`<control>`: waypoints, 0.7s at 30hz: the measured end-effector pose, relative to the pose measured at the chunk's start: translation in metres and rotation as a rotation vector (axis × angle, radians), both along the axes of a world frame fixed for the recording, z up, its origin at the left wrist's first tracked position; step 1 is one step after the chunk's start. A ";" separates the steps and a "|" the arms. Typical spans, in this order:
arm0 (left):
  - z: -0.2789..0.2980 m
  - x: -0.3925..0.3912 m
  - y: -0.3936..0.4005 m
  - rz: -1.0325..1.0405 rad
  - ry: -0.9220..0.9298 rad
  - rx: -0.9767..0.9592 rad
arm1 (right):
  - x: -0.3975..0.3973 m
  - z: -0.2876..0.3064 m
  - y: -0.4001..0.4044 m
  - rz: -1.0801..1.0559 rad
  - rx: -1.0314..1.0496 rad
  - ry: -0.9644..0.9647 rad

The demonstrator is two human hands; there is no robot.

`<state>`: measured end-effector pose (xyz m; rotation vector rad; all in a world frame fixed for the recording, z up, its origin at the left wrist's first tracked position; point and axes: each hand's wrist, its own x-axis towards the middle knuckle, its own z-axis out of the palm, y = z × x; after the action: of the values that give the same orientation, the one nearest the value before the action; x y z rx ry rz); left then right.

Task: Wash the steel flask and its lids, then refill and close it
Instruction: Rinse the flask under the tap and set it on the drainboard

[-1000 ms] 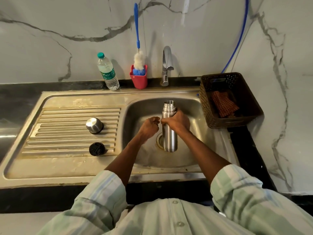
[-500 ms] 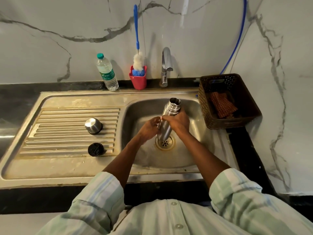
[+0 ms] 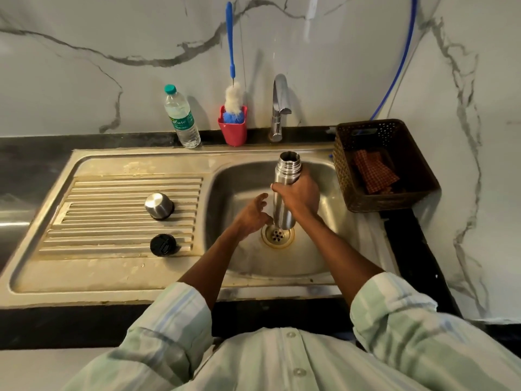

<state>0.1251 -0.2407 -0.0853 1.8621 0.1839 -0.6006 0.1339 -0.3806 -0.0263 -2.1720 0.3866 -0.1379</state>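
At the bottom of the frame we see our pale green striped shirt sleeves (image 3: 174,328), rolled up at the forearms. Just above, in the centre, our left hand (image 3: 251,215) hovers over the sink bowl with its fingers spread and loosely curved, holding nothing, just beside the lower body of the flask. Our right hand (image 3: 300,194) wraps its fingers and thumb round the middle of the cylindrical brushed-steel flask (image 3: 284,182), which stands almost upright, mouth open and pointing up, its base over the round drain strainer (image 3: 277,235) of the stainless-steel sink (image 3: 248,266); we cannot tell whether the base touches the drain.

On the ribbed draining board (image 3: 112,221) in the left centre lie both lids, apart from each other: the round black inner stopper (image 3: 163,244) nearer to us and the domed steel cup lid (image 3: 158,206) behind it.

To the right of the bowl sits a dark brown perforated plastic basket (image 3: 408,201) with a red-checked cloth (image 3: 373,172) inside. Along the back edge, from left to right, stand a clear plastic water bottle with a green cap (image 3: 181,118), a red plastic holder (image 3: 233,131) with a blue-handled white bottle brush (image 3: 232,97) upright in it, and the chrome tap (image 3: 279,108). Behind them rises the white marble-patterned wall (image 3: 84,80), with a blue hose (image 3: 400,63) running down at the upper right.
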 end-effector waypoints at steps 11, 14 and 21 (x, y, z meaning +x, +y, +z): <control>0.002 -0.003 0.000 -0.014 -0.024 0.048 | 0.002 0.000 0.002 0.029 -0.016 0.037; 0.006 -0.004 0.000 0.021 -0.010 0.024 | 0.005 0.003 0.001 0.032 0.025 0.100; 0.007 -0.007 -0.001 -0.081 -0.120 0.092 | 0.011 -0.007 -0.009 -0.072 0.337 0.195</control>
<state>0.1178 -0.2412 -0.0785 1.9963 0.0577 -0.5417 0.1452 -0.3893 -0.0330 -1.8436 0.5575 0.0951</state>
